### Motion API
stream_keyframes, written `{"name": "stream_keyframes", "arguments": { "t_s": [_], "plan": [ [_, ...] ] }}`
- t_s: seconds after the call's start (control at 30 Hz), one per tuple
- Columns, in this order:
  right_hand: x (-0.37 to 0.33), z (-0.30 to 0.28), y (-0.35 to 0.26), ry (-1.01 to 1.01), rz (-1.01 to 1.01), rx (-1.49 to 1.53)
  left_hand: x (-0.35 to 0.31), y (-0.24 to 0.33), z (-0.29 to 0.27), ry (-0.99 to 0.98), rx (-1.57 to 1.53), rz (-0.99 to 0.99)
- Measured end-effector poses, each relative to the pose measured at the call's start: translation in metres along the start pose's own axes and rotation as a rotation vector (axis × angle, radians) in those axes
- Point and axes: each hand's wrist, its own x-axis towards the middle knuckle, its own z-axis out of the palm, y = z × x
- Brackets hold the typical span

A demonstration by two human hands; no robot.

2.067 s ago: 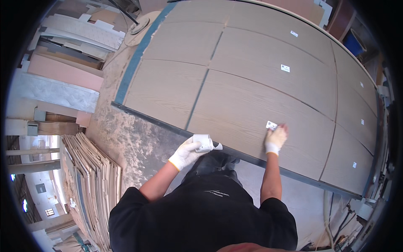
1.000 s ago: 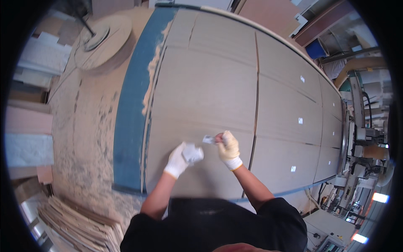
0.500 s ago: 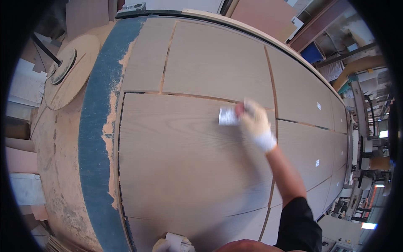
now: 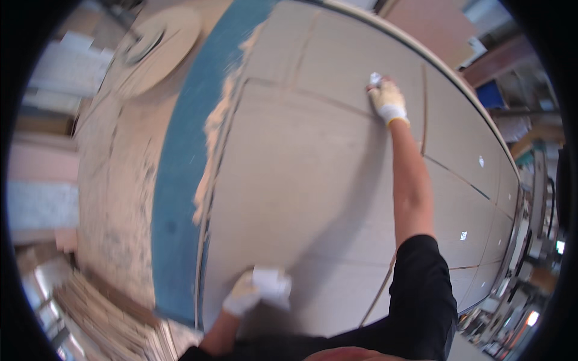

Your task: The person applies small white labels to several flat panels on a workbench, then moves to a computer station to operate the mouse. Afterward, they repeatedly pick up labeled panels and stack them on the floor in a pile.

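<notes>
My right hand (image 4: 388, 101), in a cream work glove with a white cuff, reaches far out over a flat grey-brown panel (image 4: 355, 51). Its fingers are closed on a small white label (image 4: 376, 79) at the panel's surface; whether the label touches the panel I cannot tell. Nearer to me, my left hand (image 4: 244, 293), gloved alike, grips a roll of white labels (image 4: 271, 281) above the large near panel (image 4: 289, 180). That hand and the roll are blurred by motion. Several panels lie side by side with narrow gaps between them.
The panels lie on a blue-green surface (image 4: 183, 156) with tan dust along its edge. A round wooden board (image 4: 174, 60) is at the far left. Stacked thin sheets (image 4: 99, 319) stand at the near left. Small white labels (image 4: 463, 235) dot panels to the right.
My right hand has moved away from me, from the large near panel to the far one, with a label. My left hand with the label roll has come further into view. The whole view has shifted.
</notes>
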Motion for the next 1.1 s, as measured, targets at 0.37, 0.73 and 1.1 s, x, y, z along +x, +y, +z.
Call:
{"name": "stream_keyframes", "arguments": {
  "t_s": [0.37,0.73,1.1],
  "plan": [
    [-0.369,-0.138,-0.144,-0.457,-0.636,0.825,0.011,0.036,0.057,0.402,-0.152,0.124],
    [-0.490,-0.139,-0.133,-0.246,-0.779,0.634,-0.006,-0.013,0.040,0.470,-0.462,-0.248],
    [-0.302,-0.019,-0.044,0.092,0.040,0.220,-0.033,0.016,0.023,0.164,-0.022,-0.245]
  ]
}}
